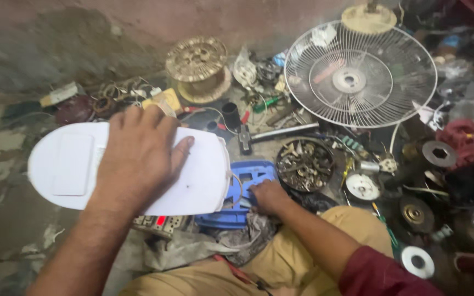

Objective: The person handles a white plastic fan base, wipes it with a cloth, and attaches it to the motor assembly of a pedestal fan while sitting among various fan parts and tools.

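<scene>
The left hand (138, 159) lay flat, fingers spread wide, on a smooth white plastic cover (67, 170), oval and rounded at its ends. The right hand (269, 196) curled its fingers against a blue plastic base (248, 175), mostly hidden beneath the cover; whether it gripped anything could not be told. Nearby sat a round tin of rusty metal scraps (305, 164) and a white wire fan guard (360, 74), among blurred clutter at the right.
</scene>
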